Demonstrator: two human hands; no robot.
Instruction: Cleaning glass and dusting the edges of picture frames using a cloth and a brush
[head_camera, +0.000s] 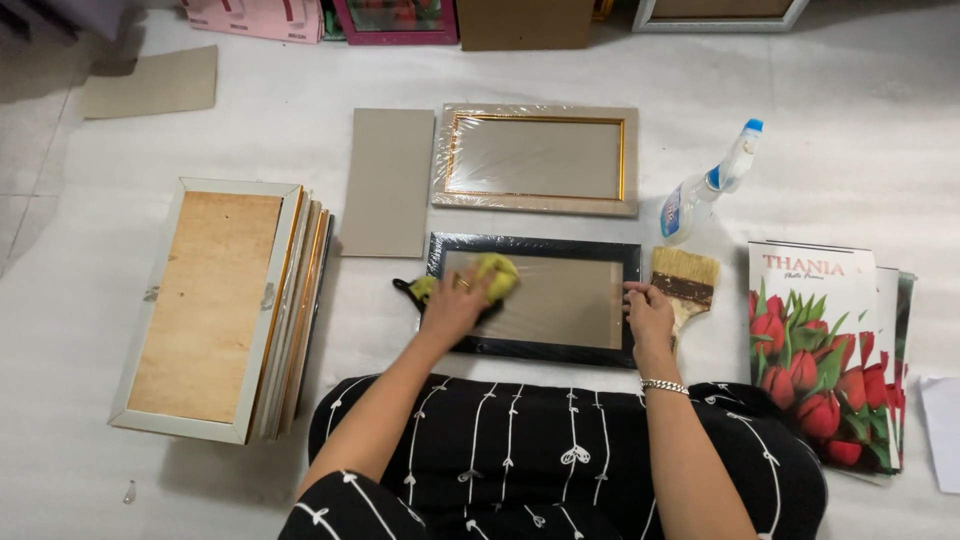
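Head view: left hand (455, 303) fingers press a yellow cloth (497, 275) onto the black frame (533, 300) glass, apparently mid-wipe; right hand (649, 312) fingers lie flat, steadying that frame's right edge. Just right of the frame lies a brush (684, 281). Wiping onward calls for steady bracing.

A yellow cloth (497, 274) lies bunched on the flat black-framed glass (560, 300).

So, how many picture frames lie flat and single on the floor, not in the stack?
2: a black frame under the left hand and right hand, and a beige frame just beyond it. The stack of frames at left holds more.
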